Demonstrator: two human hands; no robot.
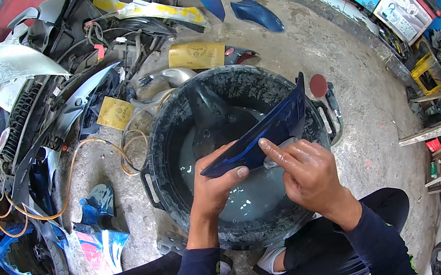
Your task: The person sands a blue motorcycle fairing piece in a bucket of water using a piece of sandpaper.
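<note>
— Head view first: what do the hands have?

— The left hand [213, 182] is closed around the lower end of a long blue fairing panel [266, 132], thumb on its near face. The panel slants up and to the right, held above a big black tub [166, 146] with cloudy water [242, 198] in the bottom. The right hand [308, 172] lies on the panel's near face, fingers pressed together and flat, the forefinger stretched along the surface. Something pale shows under those fingers — perhaps a bit of abrasive sheet, but I cannot tell.

— How far along does the work look?

— Midway, I'd judge. The panel is wet-looking and glossy blue along most of its length, with no dulled patch I can make out, so a good deal of the surface seems left to rub. A second dark panel [208, 119] leans inside the tub, behind the blue one, untouched.

— And around the tub?

— On the concrete floor [357, 114]: two yellow-brown sanding sheets [196, 55], one just beyond the tub's far rim and one to its left; a tan hose [72, 174] looping to the left; more blue body parts [257, 13] farther off; a heap of grey and silver fairings [42, 80] at upper left. A small red disc [318, 85] sits at the tub's right rim.
</note>
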